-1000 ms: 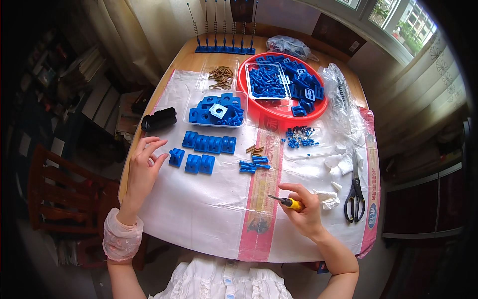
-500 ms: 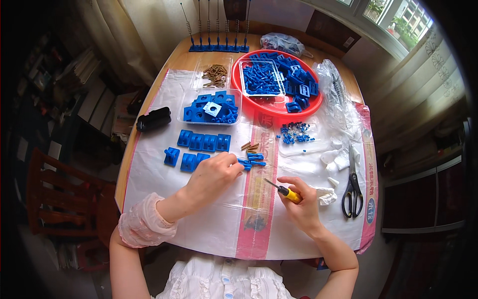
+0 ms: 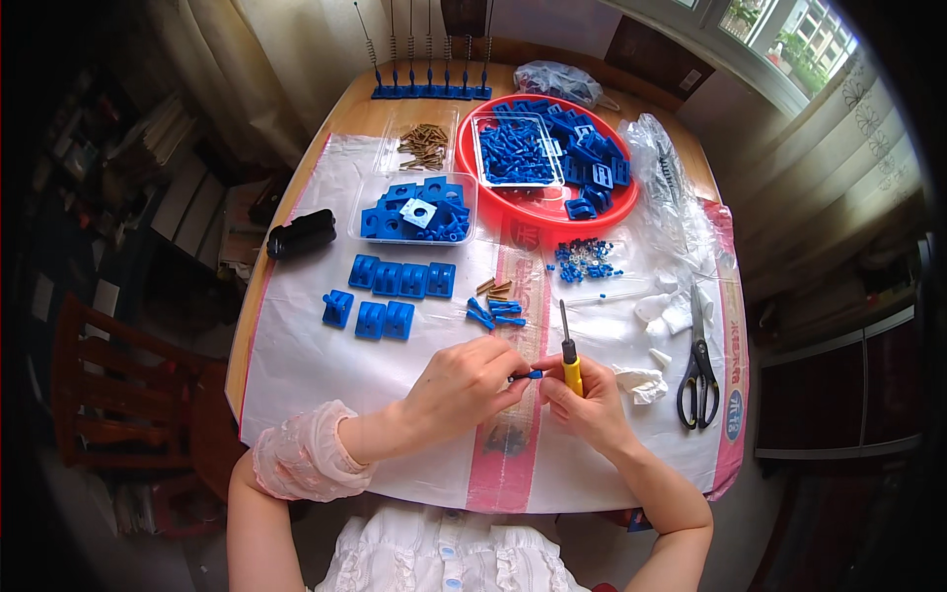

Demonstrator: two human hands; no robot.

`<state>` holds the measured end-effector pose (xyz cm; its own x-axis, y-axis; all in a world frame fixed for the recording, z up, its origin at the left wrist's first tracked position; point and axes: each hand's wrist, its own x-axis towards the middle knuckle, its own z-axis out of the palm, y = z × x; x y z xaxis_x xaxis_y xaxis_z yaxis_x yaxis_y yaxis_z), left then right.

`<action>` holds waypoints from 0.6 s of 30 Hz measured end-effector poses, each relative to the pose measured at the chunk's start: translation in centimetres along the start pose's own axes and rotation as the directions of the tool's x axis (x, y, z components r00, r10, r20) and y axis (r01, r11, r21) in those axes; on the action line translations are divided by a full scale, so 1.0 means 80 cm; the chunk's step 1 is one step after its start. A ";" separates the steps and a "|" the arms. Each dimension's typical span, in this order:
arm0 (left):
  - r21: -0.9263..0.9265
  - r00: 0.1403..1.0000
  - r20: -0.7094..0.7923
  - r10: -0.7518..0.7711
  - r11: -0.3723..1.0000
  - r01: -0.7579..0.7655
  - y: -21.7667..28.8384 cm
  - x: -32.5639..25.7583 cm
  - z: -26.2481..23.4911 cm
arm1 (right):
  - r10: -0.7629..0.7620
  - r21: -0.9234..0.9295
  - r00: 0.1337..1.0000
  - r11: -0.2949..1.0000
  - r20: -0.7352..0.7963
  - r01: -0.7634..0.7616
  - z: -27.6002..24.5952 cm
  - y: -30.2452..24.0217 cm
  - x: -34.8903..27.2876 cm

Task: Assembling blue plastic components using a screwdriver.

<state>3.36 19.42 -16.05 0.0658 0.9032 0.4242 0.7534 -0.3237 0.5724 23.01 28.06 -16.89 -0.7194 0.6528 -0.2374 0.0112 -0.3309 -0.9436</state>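
My left hand (image 3: 472,383) pinches a small blue plastic piece (image 3: 534,375) between thumb and fingers, its end sticking out to the right. Close beside it, my right hand (image 3: 589,400) is closed around a screwdriver with a yellow and black handle (image 3: 571,367), shaft pointing up and away from me. The blue piece's right end reaches the right hand's fingertips; whether they grip it, I cannot tell. Beyond my hands lie several small blue pins (image 3: 505,314) and a few brass-coloured screws (image 3: 496,288). To their left, blue blocks (image 3: 400,280) stand in two rows.
A clear tub (image 3: 367,233) of blue parts and a tray of brass screws (image 3: 424,146) stand farther back, beside a red basin (image 3: 623,219) of blue pieces. Small beads (image 3: 584,260), black scissors (image 3: 699,380) and crumpled white paper (image 3: 643,385) lie right. A black case (image 3: 302,235) sits left.
My left hand has come back from the blue pins toward me, carrying one blue piece. My right hand has swung the screwdriver upright, and the two hands have met.
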 end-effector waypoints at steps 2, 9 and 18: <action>-0.010 0.999 -0.016 0.030 0.999 -0.030 -0.001 -0.004 0.004 | -0.013 -0.067 1.000 0.998 0.001 0.013 -0.004 0.003 0.000; 0.237 0.990 -0.021 -0.142 0.961 0.143 -0.008 -0.006 -0.077 | -0.046 -0.131 0.999 0.990 -0.029 0.041 -0.009 -0.006 -0.004; 0.497 0.934 0.013 -0.358 0.812 0.305 -0.057 -0.046 -0.112 | -0.050 -0.225 0.998 0.974 -0.049 0.038 -0.010 -0.003 -0.001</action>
<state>-6.15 15.01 -13.95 -0.2000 0.9628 0.1816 0.9574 0.1526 0.2452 23.62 28.68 -16.82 -0.6841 0.7013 -0.2006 0.1395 -0.1441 -0.9797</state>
